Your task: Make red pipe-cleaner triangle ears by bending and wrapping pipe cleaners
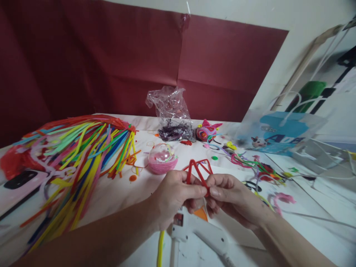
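Note:
Between both hands is a red pipe cleaner (197, 171) bent into pointed, zigzag loops that stand up above the fingers. My left hand (178, 196) pinches it from the left, thumb pressed near the lower bend. From the right, my right hand (230, 196) pinches the same red strand, its fingertips almost touching the left thumb. Beneath the hands lies a white glue gun (200, 228), partly covered by them. Just beyond the hands sits a clear ball (162, 158) with pink strands wrapped round its lower half.
A heap of colourful pipe cleaners (91, 148) spreads on the left beside a phone (22, 189). At the back are a clear plastic bag (172, 115) and a pink animal-like figure (207, 131). Craft scraps (264, 170) and a blue carrier bag (286, 131) are to the right.

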`<state>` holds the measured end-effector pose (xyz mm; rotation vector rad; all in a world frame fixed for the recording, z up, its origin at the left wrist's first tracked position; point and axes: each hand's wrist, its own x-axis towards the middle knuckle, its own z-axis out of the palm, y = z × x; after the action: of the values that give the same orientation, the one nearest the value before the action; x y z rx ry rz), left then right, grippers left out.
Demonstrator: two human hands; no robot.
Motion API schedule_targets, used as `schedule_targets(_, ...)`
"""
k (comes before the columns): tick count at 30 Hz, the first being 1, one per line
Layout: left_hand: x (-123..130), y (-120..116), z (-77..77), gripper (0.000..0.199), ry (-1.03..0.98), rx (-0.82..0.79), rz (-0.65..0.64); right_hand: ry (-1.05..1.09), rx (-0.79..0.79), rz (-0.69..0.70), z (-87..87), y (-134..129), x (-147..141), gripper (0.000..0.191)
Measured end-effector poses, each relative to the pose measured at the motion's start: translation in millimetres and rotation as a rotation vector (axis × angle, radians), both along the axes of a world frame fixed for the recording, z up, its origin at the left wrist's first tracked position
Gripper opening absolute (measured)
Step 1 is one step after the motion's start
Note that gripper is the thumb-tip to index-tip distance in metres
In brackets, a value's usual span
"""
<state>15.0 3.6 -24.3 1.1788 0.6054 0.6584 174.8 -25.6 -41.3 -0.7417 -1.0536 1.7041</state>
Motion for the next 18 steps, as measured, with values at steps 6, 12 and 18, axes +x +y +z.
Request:
schedule_targets(6,-1.1,-1.7,3.5,0.012,-0.014,0.016,-0.045,0.066,-0.027,0.079,-2.3,-0.5,-1.5,0.025)
schedule_targets(12,-0.2,-2.0,1.9,0.010,-0.046,0.002,-0.054,0.104,-0.039,0.105,-6.5,0.5,-2.4,0.020)
schedule_targets(18,-0.5,-1.0,-0.1,0.011,-0.103,-0.009,-0.109,0.139,-0.036,0.116,-8.1,-0.5,-4.3,0.022)
